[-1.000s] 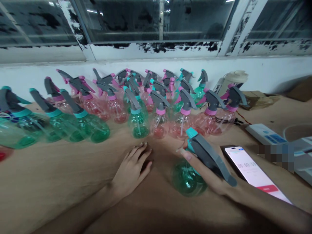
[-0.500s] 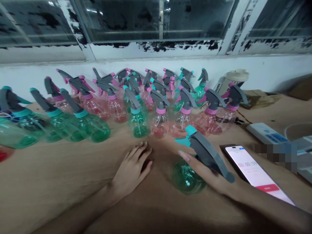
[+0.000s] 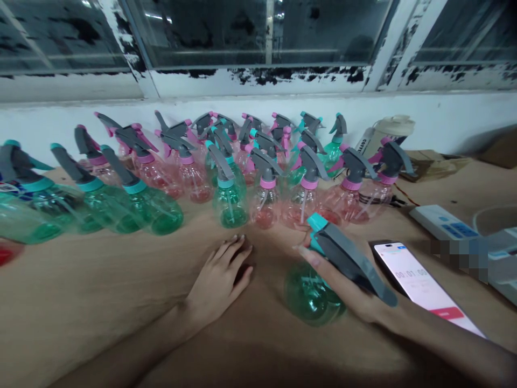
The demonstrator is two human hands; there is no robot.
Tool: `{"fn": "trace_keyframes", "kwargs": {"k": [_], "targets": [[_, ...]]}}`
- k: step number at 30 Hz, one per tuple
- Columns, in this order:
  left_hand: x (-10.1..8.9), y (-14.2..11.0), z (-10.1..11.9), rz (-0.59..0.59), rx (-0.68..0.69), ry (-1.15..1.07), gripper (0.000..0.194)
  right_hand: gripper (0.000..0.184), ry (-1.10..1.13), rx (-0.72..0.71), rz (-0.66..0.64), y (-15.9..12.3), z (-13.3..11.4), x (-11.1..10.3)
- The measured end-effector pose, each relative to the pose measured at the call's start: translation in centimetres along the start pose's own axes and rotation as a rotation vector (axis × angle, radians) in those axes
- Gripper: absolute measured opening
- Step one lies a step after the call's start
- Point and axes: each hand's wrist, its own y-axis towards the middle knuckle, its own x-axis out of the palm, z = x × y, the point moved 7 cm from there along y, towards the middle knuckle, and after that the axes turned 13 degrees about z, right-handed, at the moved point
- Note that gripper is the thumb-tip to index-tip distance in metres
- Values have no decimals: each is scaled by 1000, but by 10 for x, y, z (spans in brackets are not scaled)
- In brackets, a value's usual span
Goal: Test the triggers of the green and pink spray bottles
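Observation:
My right hand (image 3: 343, 285) is wrapped round the neck of a green spray bottle (image 3: 309, 302) with a grey and teal trigger head (image 3: 343, 253). The bottle's base is on or just above the table; I cannot tell which. My fingers are up by the teal trigger, which they partly cover. To the left, my left hand (image 3: 222, 277) lies flat on the wooden table, fingers spread, holding nothing. Just beyond it stand a green spray bottle (image 3: 231, 207) and a pink spray bottle (image 3: 265, 207).
Several more green bottles (image 3: 155, 210) and pink bottles (image 3: 196, 180) fill the back and left along the wall. A phone (image 3: 420, 285) showing a timer lies at right, beside a white device (image 3: 444, 223). A lidded coffee cup (image 3: 390, 132) is behind.
My right fingers have drawn in round the teal trigger, which sat further out from the head before. The trigger head has shifted slightly right and down. My left hand stays put.

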Motion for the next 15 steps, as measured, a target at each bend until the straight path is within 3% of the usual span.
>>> {"fn": "trace_keyframes", "kwargs": {"k": [3,10,15], "targets": [[0,0,0,3,-5,-5,37,11,101,26,10,1,0,-2],[-2,1,1,21,-6,-5,36,17,151,32,-6,-1,2,1],[-1,1,2,2,14,20,38,8,132,75,21,-1,3,2]]}}
